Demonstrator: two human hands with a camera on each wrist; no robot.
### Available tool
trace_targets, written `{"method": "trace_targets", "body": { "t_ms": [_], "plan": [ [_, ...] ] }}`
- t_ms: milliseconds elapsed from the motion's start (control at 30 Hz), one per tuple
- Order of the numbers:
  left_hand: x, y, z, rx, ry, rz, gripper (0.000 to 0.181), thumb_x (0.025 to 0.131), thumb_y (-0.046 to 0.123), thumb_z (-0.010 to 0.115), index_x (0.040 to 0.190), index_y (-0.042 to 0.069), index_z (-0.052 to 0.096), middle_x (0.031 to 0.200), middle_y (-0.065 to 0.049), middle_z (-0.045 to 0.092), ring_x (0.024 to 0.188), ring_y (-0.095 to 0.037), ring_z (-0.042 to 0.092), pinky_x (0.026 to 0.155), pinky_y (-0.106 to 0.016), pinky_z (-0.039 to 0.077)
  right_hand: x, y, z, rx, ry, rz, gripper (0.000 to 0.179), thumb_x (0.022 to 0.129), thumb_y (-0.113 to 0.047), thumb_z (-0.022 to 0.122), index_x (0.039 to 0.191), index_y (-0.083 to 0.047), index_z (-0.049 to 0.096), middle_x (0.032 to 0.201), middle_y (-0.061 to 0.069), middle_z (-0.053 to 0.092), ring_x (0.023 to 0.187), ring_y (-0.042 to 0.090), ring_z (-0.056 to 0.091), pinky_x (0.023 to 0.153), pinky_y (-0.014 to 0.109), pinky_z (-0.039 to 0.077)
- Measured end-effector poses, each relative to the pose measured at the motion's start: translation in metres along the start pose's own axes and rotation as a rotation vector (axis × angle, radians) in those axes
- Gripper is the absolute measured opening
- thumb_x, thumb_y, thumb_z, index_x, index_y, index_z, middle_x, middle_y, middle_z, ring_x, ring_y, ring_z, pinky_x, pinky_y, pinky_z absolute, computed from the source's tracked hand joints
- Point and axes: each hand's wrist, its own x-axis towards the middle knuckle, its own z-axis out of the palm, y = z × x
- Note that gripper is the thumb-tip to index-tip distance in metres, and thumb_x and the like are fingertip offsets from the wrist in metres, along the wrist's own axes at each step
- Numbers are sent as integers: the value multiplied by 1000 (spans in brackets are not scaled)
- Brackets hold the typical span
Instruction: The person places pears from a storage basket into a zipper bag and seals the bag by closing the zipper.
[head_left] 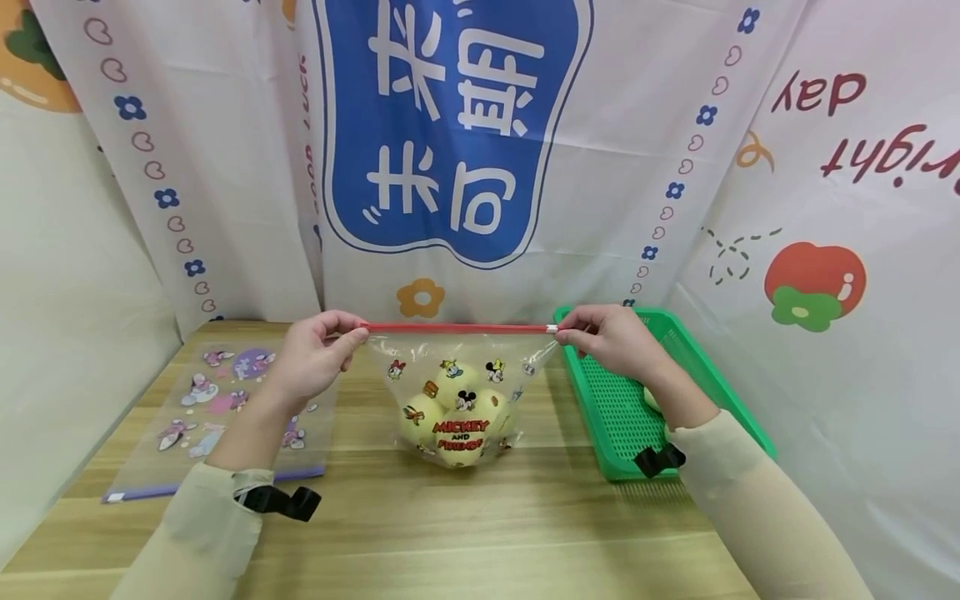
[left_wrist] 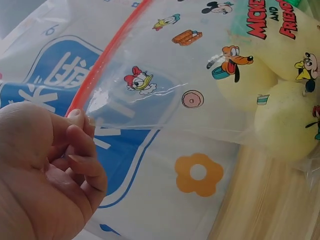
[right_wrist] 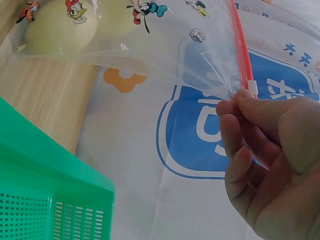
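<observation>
A clear zip bag (head_left: 461,358) printed with cartoon characters hangs upright between my hands, its red slider strip (head_left: 457,328) stretched straight across the top. Several pale yellow-green round things (left_wrist: 285,117) bulge in its bottom; their kind is unclear through the print. My left hand (head_left: 313,354) pinches the strip's left end between thumb and forefinger. At the other end my right hand (head_left: 613,340) pinches the top corner, close beside the white slider (right_wrist: 252,87).
On the left of the wooden table (head_left: 480,533) lies a flat clear bag (head_left: 225,408) with a purple slider strip. A green plastic basket (head_left: 611,450) stands at the right, with pale round pieces partly hidden by my right arm. Printed cloth (head_left: 247,167) hangs behind.
</observation>
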Motion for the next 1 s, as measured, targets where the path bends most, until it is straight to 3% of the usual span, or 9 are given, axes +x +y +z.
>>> {"method": "trace_targets", "body": {
  "t_ms": [233,367,567,700,867,1000],
  "plan": [
    [0,-5,-1,-31,-43,-23,32,113,29,65,128,1,68,103,-6,64,77,-12,59,63,-23,51,0,2,-1,27,-47,23,13,106,-26,76,105,-15,82,88,2,75,74,20,64,61,31,51],
    [0,-8,-2,-56,-78,-40,36,112,32,66,132,2,67,105,-3,65,79,-13,61,65,-24,52,-2,3,-1,42,-61,28,14,106,-26,76,106,-14,82,90,1,76,76,19,66,64,31,53],
    [0,-10,-3,-19,-76,-20,40,109,40,70,135,8,69,112,-2,68,87,-14,64,70,-25,53,-3,5,1,51,-60,18,14,106,-28,76,107,-16,82,90,1,77,76,19,68,66,33,53],
    [-1,2,-1,41,-33,41,43,108,45,71,136,12,70,120,-4,69,97,-17,63,78,-26,55,-3,6,2,46,-52,15,13,106,-29,77,108,-18,83,90,0,77,75,19,67,65,33,54],
    [-5,36,14,131,40,171,34,107,39,73,129,13,74,119,-6,69,102,-21,63,81,-22,56,-5,6,2,43,-56,10,14,106,-30,77,109,-18,83,90,0,77,75,19,66,65,34,56],
    [1,63,39,169,-13,319,24,104,26,77,123,12,76,118,-4,73,102,-18,67,86,-26,58,-7,7,2,42,-62,19,16,106,-31,77,109,-17,83,88,0,76,74,20,65,65,34,56]
  ]
}}
